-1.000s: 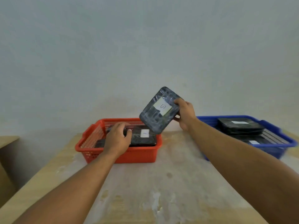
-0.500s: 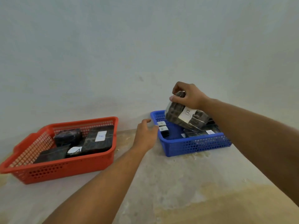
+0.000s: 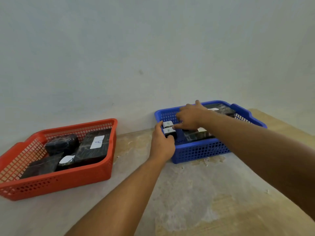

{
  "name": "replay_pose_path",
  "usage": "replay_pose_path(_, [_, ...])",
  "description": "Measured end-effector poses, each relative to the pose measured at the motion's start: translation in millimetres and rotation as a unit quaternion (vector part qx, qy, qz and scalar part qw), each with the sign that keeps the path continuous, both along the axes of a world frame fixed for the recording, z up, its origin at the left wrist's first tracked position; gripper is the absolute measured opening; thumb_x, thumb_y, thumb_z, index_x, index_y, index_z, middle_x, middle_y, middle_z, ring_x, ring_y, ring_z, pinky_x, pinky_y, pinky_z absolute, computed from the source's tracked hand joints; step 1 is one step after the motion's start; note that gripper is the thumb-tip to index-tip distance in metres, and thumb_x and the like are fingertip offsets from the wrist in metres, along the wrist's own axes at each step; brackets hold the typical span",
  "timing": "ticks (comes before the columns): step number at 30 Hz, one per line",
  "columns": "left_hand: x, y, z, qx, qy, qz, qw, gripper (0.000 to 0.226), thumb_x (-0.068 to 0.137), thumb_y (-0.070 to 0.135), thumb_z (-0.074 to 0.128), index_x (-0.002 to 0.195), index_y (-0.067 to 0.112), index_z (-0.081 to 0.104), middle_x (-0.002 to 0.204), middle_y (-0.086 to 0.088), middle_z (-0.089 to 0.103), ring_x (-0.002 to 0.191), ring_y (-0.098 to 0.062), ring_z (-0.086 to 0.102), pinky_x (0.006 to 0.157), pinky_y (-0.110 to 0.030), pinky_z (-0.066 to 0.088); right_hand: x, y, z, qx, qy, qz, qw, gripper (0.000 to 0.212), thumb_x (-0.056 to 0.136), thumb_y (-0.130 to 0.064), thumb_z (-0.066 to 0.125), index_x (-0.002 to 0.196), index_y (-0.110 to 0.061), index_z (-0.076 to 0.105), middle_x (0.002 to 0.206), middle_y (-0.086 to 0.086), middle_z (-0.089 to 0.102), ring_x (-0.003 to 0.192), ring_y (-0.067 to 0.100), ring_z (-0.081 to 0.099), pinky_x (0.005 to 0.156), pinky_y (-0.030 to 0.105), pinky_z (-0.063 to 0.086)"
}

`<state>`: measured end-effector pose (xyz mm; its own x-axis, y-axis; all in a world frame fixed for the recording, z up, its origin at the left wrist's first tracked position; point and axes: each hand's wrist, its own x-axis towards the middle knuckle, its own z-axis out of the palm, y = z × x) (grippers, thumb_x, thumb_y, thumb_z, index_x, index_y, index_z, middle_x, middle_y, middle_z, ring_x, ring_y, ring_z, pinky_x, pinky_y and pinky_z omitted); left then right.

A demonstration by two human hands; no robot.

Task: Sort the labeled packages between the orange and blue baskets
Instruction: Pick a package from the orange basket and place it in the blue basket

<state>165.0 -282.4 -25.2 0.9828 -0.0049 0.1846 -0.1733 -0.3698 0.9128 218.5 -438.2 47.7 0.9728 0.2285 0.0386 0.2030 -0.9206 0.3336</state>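
My left hand (image 3: 162, 144) curls over the blue basket's (image 3: 201, 151) near-left corner, fingers closed around a small package labelled B (image 3: 168, 131). My right hand (image 3: 190, 117) reaches into the same basket, fingers spread loosely over the dark packages (image 3: 197, 135); I cannot tell whether it grips one. The orange basket (image 3: 56, 181), toward the worktop's (image 3: 196, 193) left edge, holds dark packages, two labelled A (image 3: 98, 142).
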Motion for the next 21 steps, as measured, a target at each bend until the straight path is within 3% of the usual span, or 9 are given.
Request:
replay_pose_path(2, [-2.0,-0.7,-0.3,0.004,-0.008,0.004,1.0,0.06,0.094,0.009,0.046,0.147,0.029,0.028,0.137,-0.004,0.05,0.111,-0.025,0.055,0.088,-0.037,0.049,-8.6,4.6,-9.9,0.013,0.011,-0.101,0.995,0.094,0.077,-0.088,0.033,0.145,-0.023,0.043,0.153,0.01,0.038,0.136,0.037,0.038,0.102,0.069,0.029])
replay_pose_path(4, [-2.8,-1.0,-0.8,0.008,-0.014,0.006,1.0,0.058,0.094,0.009,0.045,0.147,0.029,0.029,0.137,-0.005,0.051,0.112,-0.025,0.055,0.087,-0.034,0.047,-16.2,8.1,-18.2,0.062,0.032,-0.133,0.989,0.105,0.071,-0.091,0.04,0.151,-0.022,0.032,0.16,0.01,0.023,0.142,0.041,0.028,0.101,0.071,0.031])
replay_pose_path(6, [-3.2,0.0,-0.9,0.01,-0.014,0.005,1.0,0.058,0.094,0.008,0.044,0.146,0.029,0.03,0.138,-0.004,0.05,0.112,-0.025,0.055,0.084,-0.033,0.046,-19.7,4.2,-20.4,0.111,0.037,-0.128,0.985,0.102,0.074,-0.087,0.044,0.151,-0.021,0.032,0.161,0.011,0.019,0.142,0.042,0.028,0.102,0.07,0.034])
replay_pose_path(11, [-3.9,4.5,1.0,0.037,-0.016,-0.008,0.999,0.06,0.095,0.009,0.043,0.149,0.028,0.027,0.145,-0.004,0.045,0.116,-0.023,0.051,0.09,-0.032,0.044,-21.3,-38.9,-14.7,0.208,0.052,-0.125,0.969,0.085,0.078,-0.079,0.051,0.143,-0.026,0.044,0.154,0.014,0.032,0.134,0.038,0.041,0.106,0.059,0.038])
replay_pose_path(14, [-6.0,4.5,4.3,0.044,-0.007,-0.003,0.999,0.06,0.095,0.011,0.043,0.15,0.029,0.026,0.148,-0.004,0.043,0.119,-0.025,0.051,0.094,-0.036,0.045,-25.6,-55.5,-18.0,0.228,0.052,-0.129,0.964,0.089,0.077,-0.082,0.049,0.15,-0.032,0.036,0.158,0.012,0.031,0.14,0.036,0.036,0.11,0.061,0.032])
replay_pose_path(17, [-11.7,5.8,9.0,0.045,0.0,0.007,0.999,0.057,0.098,0.02,0.044,0.151,0.026,0.025,0.152,-0.004,0.038,0.129,-0.023,0.044,0.098,-0.031,0.038,-33.2,-55.8,-22.2,0.243,0.029,-0.129,0.961,0.101,0.077,-0.084,0.043,0.156,-0.025,0.024,0.162,0.012,0.027,0.145,0.035,0.03,0.113,0.062,0.028])
replay_pose_path(21, [-22.6,23.5,22.8,0.042,-0.02,-0.004,0.999,0.057,0.097,0.031,0.049,0.149,0.018,0.029,0.151,-0.007,0.038,0.133,-0.022,0.041,0.104,-0.031,0.032,-46.0,-48.6,-14.5,0.249,-0.038,-0.101,0.962,0.089,0.086,-0.078,0.035,0.149,-0.016,0.037,0.155,0.013,0.038,0.141,0.034,0.033,0.111,0.061,0.03])
